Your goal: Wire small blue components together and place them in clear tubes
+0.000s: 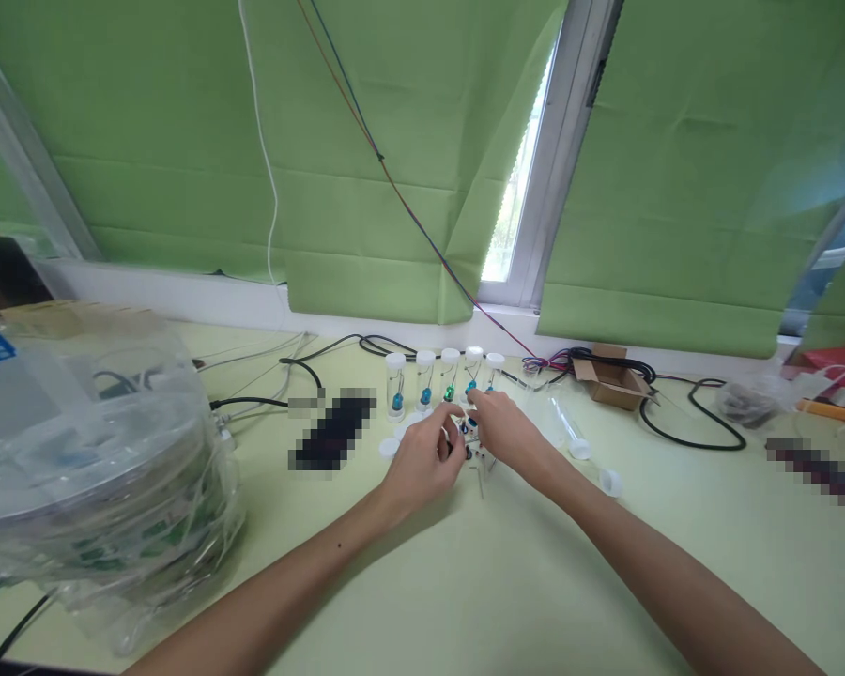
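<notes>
My left hand is curled over a small pile of parts on the table, thumb and fingers drawn together; anything between them is too small to make out. Opposite it, my right hand has its fingers closed at the same pile, near the foot of the tubes, and their tips are partly hidden. Tiny dark and metal pieces lie between and below the hands. Just behind stand several clear tubes with white caps, holding blue or green pieces with thin wires. White round caps lie beside my left hand.
A clear tube and a shorter clear piece lie right of my right arm. An open cardboard box stands behind, among black cables. A large plastic-wrapped bundle fills the left. A blurred dark object lies left of the tubes.
</notes>
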The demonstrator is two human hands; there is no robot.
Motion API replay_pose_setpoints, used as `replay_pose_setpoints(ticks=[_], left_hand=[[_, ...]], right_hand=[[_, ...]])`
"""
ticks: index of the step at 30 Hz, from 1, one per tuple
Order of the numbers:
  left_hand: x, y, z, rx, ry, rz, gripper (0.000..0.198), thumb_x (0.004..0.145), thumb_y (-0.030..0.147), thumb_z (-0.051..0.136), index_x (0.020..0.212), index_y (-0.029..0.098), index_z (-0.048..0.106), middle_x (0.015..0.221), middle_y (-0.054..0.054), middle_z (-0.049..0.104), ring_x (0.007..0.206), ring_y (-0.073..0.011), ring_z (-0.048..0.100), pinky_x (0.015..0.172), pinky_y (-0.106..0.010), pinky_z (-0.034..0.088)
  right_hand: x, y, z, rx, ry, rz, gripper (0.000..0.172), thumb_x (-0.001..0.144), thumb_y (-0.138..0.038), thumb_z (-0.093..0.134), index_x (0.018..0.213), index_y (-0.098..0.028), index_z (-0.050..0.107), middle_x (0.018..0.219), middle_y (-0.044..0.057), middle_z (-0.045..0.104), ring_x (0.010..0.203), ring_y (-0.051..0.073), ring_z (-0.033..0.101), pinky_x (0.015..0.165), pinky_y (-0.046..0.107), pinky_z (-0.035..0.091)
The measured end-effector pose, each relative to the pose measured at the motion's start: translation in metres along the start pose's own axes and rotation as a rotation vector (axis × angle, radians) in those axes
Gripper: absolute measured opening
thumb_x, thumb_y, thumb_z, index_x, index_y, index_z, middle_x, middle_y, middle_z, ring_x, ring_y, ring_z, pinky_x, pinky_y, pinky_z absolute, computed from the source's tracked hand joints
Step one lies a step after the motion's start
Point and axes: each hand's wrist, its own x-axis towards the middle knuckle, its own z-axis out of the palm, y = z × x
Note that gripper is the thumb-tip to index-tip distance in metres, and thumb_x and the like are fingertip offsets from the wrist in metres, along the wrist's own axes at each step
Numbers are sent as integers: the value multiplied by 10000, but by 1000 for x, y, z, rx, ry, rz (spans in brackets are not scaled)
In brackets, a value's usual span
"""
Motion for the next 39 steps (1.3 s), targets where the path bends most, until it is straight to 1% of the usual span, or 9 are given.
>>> replay_pose_setpoints(ticks=[3, 7, 9, 13, 17, 21, 32, 36, 39], left_hand=[[4, -5, -1, 34, 24, -96, 264, 855, 283, 521, 1111, 251, 465, 857, 30, 581, 496, -85, 493, 515, -238, 372], [5, -8, 0, 90, -6, -109, 287, 819, 346, 586, 1073, 243, 499, 914, 10, 584, 525, -100, 510, 535, -256, 393], [4, -8, 1, 104, -14, -84, 221, 823, 328, 577, 1014, 233, 522, 899, 6, 591, 546, -110, 514, 556, -265, 402], [4, -9, 3, 121, -17, -51, 81, 844, 231, 506, 915, 216, 544, 854, -3, 608, 584, -127, 515, 574, -272, 403], [4, -9, 3, 154, -9, -31, 128, 808, 158, 491, 895, 207, 569, 858, -10, 623, 611, -137, 517, 570, -272, 391], [3, -9, 3, 186, -6, -23, 159, 767, 110, 493, 859, 203, 583, 817, -3, 632, 627, -145, 532, 556, -263, 373], [2, -10, 4, 239, -14, -38, 147, 780, 88, 478, 798, 193, 580, 796, -4, 651, 606, -145, 550, 553, -264, 363], [2, -11, 2, 256, 14, -16, 169, 824, 98, 470, 857, 188, 609, 823, -18, 640, 629, -149, 555, 580, -272, 384], [3, -11, 1, 254, 46, -7, 147, 886, 168, 480, 877, 187, 625, 822, -22, 622, 644, -153, 555, 613, -284, 408]], right_hand=[[0, -3, -4, 58, 12, -25, 119, 936, -123, 453, 1006, -169, 538, 802, 78, 614, 743, 193, 607, 540, 232, 306], [-4, -8, -10, 180, 19, -73, 121, 939, -138, 451, 962, -171, 565, 755, 62, 621, 753, 187, 603, 586, 230, 332], [-5, -10, -12, 209, 5, -93, 118, 936, -145, 459, 910, -176, 570, 759, 55, 628, 729, 173, 598, 602, 229, 336], [-8, -13, -13, 255, 6, -128, 107, 900, -123, 483, 859, -180, 564, 786, 49, 645, 719, 160, 588, 590, 224, 326], [-9, -16, -13, 248, -5, -133, 101, 878, -121, 486, 826, -183, 546, 761, 40, 636, 688, 157, 569, 544, 227, 295], [-10, -19, -11, 195, -8, -128, 100, 885, -116, 478, 837, -184, 533, 781, 35, 631, 714, 159, 584, 550, 228, 289], [-11, -21, -8, 131, -7, -121, 113, 875, -110, 468, 823, -189, 530, 755, 30, 626, 701, 164, 591, 520, 235, 267], [-13, -20, -12, 151, 1, -117, 74, 915, -180, 494, 905, -186, 568, 821, 49, 660, 784, 185, 625, 545, 231, 298], [-15, -18, -18, 163, 28, -104, 131, 960, -215, 457, 1003, -183, 577, 859, 64, 675, 850, 201, 643, 584, 236, 333]])
